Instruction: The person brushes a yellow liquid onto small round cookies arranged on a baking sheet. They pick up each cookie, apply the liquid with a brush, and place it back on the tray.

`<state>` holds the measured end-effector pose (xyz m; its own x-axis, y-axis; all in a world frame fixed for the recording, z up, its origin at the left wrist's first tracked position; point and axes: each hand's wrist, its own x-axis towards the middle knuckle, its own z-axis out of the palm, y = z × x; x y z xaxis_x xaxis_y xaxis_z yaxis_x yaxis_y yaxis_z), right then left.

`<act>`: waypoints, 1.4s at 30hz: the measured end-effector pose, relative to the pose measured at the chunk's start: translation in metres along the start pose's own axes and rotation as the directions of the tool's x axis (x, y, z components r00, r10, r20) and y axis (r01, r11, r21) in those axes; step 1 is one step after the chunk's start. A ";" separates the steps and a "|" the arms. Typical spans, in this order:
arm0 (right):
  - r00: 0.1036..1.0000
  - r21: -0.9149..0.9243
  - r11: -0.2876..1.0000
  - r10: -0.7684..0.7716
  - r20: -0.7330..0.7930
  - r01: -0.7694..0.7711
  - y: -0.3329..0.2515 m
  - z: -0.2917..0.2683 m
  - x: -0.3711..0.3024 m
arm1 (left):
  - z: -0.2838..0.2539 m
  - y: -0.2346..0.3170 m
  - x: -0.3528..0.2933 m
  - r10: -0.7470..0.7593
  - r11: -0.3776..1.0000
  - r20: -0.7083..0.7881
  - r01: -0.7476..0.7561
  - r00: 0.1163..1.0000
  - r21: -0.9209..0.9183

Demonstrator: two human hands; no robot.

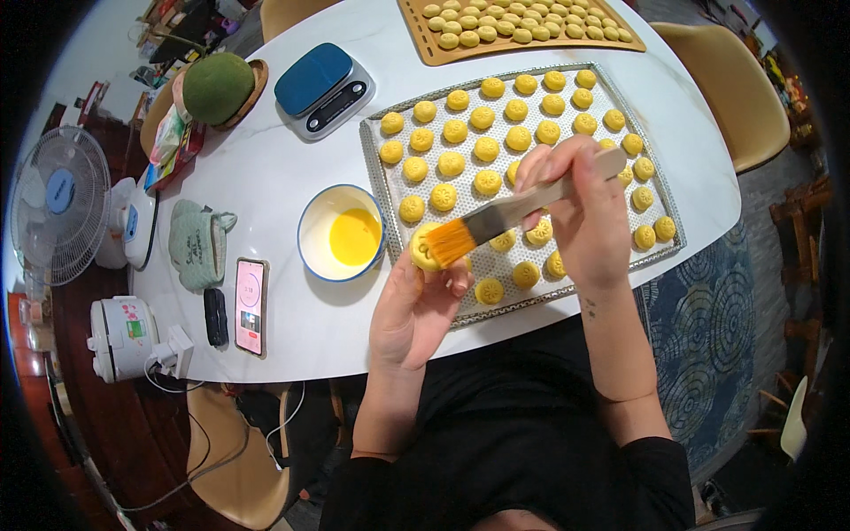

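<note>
Between the fingers of my left hand (409, 310) is a small round yellow pastry (423, 250) with a pattern stamped on top. My right hand (580, 212) grips the wooden handle of a pastry brush (496, 219). The brush's orange bristles touch the pastry's top. Below and around both hands lies a perforated metal baking tray (376, 159) with rows of similar pastries (487, 182); my right hand hides some of them. Left of the tray, a white bowl with a blue rim (312, 232) holds yellow liquid, likely beaten egg (356, 237).
At the far edge, a brown tray (434, 55) carries many small dough pieces. A kitchen scale (325, 88), a green melon-like fruit (219, 88), a cloth pouch (199, 246), a phone (251, 305) and a black case (216, 317) occupy the table's left. A fan (62, 199) and rice cooker (124, 336) stand beyond.
</note>
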<state>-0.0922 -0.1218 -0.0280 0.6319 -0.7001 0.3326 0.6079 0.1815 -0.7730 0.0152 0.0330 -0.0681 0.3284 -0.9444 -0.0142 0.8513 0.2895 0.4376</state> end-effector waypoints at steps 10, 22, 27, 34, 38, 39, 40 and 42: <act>0.994 -0.158 0.982 -0.098 0.042 0.103 -0.004 -0.011 0.001 | 0.002 -0.003 0.003 -0.070 0.991 0.078 0.079 0.994 -0.108; 0.998 -0.010 0.998 0.060 -0.026 -0.060 0.000 -0.023 0.003 | 0.016 -0.009 0.006 -0.164 0.960 0.090 0.180 0.982 -0.213; 0.969 -0.073 0.997 -0.009 -0.248 -0.009 -0.014 -0.036 0.005 | 0.012 0.008 0.011 -0.013 0.976 -0.033 0.020 0.999 0.217; 0.949 -0.081 0.994 -0.093 -0.301 0.072 -0.044 -0.070 -0.011 | 0.026 0.035 0.046 0.100 0.000 -0.086 0.086 0.991 0.996; 0.937 -0.149 0.988 -0.085 -0.340 0.036 -0.049 -0.073 -0.020 | 0.033 0.021 0.064 -0.005 -0.325 -0.062 0.056 0.998 0.944; 0.933 -0.175 0.984 -0.079 -0.350 0.018 -0.049 -0.073 -0.021 | 0.034 0.018 0.067 -0.017 -0.355 -0.075 0.064 0.997 0.933; 0.931 -0.168 0.986 -0.082 -0.356 0.023 -0.051 -0.076 -0.022 | 0.035 0.016 0.071 -0.032 -0.383 -0.087 0.068 0.996 0.921; 0.926 -0.153 0.988 -0.088 -0.366 0.033 -0.053 -0.081 -0.025 | 0.032 0.013 0.076 -0.038 -0.386 -0.101 0.079 0.994 0.919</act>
<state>-0.1799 -0.1699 -0.0391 0.3560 -0.9174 0.1780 0.5481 0.0507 -0.8349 0.0382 -0.0404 -0.0351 0.3358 -0.9341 -0.1212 -0.6791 -0.3293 0.6561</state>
